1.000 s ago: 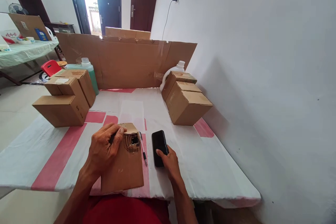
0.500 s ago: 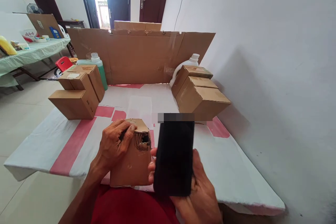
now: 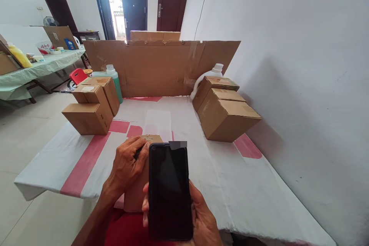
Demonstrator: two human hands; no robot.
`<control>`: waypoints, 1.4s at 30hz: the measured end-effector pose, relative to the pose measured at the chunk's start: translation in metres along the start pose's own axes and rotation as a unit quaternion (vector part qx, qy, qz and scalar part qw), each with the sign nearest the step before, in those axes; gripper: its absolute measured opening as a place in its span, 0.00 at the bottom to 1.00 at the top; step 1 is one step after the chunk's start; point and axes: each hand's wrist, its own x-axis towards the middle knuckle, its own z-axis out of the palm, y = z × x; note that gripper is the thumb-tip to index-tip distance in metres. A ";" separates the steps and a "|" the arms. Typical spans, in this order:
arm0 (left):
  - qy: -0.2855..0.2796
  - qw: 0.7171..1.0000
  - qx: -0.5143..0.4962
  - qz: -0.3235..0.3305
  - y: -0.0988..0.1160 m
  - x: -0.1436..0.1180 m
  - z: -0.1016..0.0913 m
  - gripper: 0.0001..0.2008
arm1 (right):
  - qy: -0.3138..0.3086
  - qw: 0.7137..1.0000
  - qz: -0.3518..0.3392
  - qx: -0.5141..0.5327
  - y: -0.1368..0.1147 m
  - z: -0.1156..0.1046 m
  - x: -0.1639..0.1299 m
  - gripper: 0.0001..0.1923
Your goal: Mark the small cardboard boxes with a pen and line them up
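Observation:
A black smartphone point(image 3: 170, 196) is upright in my right hand point(image 3: 203, 215), its dark screen facing me. The thumb wraps one side of it and the fingertips the other. Behind the phone stands a small cardboard box point(image 3: 135, 190) at the table's near edge, largely covered by the phone. My left hand point(image 3: 128, 161) is closed over the box's top left edge, with thumb and fingers bent around it. The phone overlaps the box in view; whether they touch I cannot tell.
Stacked cardboard boxes point(image 3: 92, 117) with a green bottle point(image 3: 117, 84) stand at left. More cardboard boxes point(image 3: 227, 113) and a white jug point(image 3: 216, 70) are at right. A cardboard panel point(image 3: 155, 69) closes the back of the cloth-covered table point(image 3: 253, 196). A white wall point(image 3: 302, 46) runs along the right.
My right hand has moved the smartphone left, across the front of the small box, hiding the torn hole that showed before. My left hand keeps its hold. The view has tilted slightly upward.

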 end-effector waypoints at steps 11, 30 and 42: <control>-0.004 1.000 0.009 0.008 -0.001 -0.001 0.002 0.16 | -0.004 1.000 0.007 0.004 -0.001 -0.009 -0.005 0.32; -0.011 0.999 -0.001 -0.053 -0.025 0.030 -0.005 0.18 | 0.381 0.849 -0.250 -0.269 -0.065 -0.131 0.025 0.30; -0.054 0.991 -0.048 -0.113 -0.066 0.088 0.003 0.21 | 0.458 0.573 -0.218 -0.644 -0.070 -0.227 0.043 0.22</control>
